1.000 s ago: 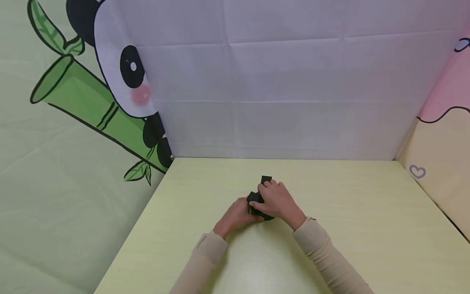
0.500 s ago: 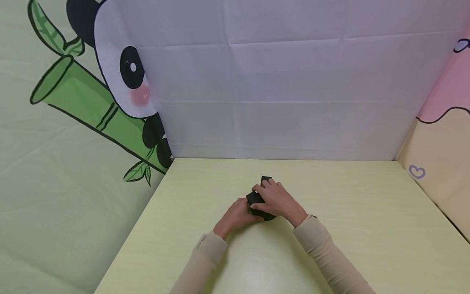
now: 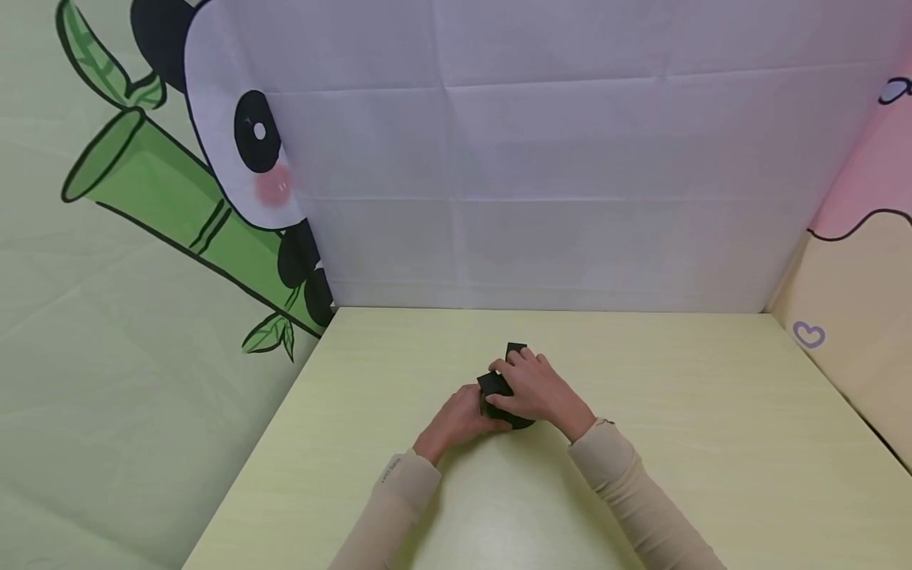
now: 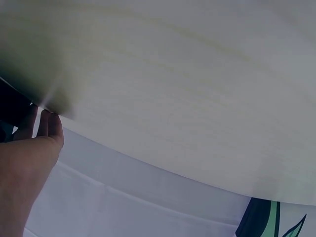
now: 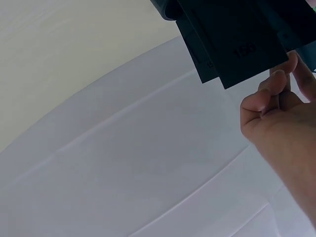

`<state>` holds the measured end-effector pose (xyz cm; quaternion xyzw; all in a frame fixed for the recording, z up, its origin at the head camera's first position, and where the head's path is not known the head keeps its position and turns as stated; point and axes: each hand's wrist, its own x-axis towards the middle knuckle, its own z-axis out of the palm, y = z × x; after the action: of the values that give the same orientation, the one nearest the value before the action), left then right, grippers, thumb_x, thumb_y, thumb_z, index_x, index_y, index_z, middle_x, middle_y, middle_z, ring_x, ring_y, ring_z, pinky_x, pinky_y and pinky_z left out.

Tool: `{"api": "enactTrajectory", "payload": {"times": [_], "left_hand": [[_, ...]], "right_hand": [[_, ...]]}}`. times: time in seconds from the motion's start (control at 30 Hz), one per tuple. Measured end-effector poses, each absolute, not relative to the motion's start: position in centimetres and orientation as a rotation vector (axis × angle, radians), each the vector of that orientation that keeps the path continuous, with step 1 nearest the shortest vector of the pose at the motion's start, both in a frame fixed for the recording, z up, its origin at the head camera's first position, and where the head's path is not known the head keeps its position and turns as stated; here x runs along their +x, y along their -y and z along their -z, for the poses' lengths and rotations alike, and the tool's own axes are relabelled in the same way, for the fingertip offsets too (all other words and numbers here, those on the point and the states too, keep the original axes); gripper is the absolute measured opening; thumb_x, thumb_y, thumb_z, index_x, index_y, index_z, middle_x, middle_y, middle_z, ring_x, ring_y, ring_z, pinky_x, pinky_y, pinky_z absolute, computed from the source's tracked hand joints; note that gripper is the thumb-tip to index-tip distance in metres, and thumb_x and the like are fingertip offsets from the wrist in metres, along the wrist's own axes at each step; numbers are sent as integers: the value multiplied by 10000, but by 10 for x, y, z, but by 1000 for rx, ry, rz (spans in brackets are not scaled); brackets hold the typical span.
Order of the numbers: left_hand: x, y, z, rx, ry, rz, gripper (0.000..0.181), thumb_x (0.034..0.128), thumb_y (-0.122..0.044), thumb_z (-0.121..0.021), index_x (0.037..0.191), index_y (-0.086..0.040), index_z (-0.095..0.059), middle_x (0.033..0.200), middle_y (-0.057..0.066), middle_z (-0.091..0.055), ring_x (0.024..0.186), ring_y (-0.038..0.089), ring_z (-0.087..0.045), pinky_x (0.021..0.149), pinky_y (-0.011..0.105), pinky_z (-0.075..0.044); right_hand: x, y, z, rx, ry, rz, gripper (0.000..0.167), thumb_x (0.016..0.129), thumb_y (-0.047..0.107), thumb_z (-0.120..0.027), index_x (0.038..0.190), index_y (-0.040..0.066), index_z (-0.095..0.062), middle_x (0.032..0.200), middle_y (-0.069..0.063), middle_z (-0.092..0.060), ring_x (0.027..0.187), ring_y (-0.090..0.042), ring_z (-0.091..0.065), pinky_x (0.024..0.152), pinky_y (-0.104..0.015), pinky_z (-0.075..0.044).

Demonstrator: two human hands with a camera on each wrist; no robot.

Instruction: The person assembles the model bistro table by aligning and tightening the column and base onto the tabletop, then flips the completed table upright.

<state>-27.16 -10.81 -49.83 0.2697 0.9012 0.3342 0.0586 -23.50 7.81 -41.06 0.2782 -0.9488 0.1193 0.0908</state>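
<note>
A small black object with flat panels (image 3: 495, 385) stands on the table between my two hands. My left hand (image 3: 459, 415) grips its left side, thumb at the near edge. From the right, my right hand (image 3: 540, 389) holds its upper part with curled fingers, and a dark upright piece (image 3: 516, 347) shows beyond them. In the right wrist view, the dark panels (image 5: 237, 44) carry printing too dim to read surely, and a round tube-like end (image 5: 170, 9) sits beside them. The left wrist view catches only a dark edge (image 4: 12, 104) by the left fingers. Its exact kind is unclear.
The pale yellow table (image 3: 677, 412) extends around both hands. A lilac-grey cloth (image 3: 556, 174) hangs behind its far edge. At the left hangs a green cloth (image 3: 107, 356) with a panda and bamboo print; a pink and cream one (image 3: 855, 285) hangs at the right.
During the first half second, a right-hand finger shifted left over the black object, and its top corner changed outline. Since then, both hands stay almost still.
</note>
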Motion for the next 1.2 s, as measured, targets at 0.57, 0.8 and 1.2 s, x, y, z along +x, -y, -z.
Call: {"api": "enactTrajectory", "payload": {"times": [0.57,0.8,1.2], "left_hand": [[-272,106,498,823,-2723,-1040,623,848,-396,-873,1364,-149,-625,1245,2,-673,1108,146,-630,991,370,-502],[-272,105,498,837,-2719,-1045,621,858,-365,-870,1380,-138,-623,1248,4,-678,1103,138,-631,1000,373,-502],[-272,103,499,849,-2734,-1029,646,857,-352,-876,1413,-157,-612,1282,-1,-676,1149,137,-627,1035,374,-484]], "right_hand": [[-239,-80,416,787,2777,-393,383,980,377,-729,1209,75,-671,1071,-127,-632,970,-310,-558,812,-488,-464],[-239,-81,418,748,2758,-382,374,989,389,-716,1166,62,-674,1063,-134,-634,975,-331,-569,833,-507,-476],[-239,-80,421,684,2742,-393,383,974,392,-731,1136,51,-668,1009,-124,-634,954,-342,-572,824,-499,-477]]}}
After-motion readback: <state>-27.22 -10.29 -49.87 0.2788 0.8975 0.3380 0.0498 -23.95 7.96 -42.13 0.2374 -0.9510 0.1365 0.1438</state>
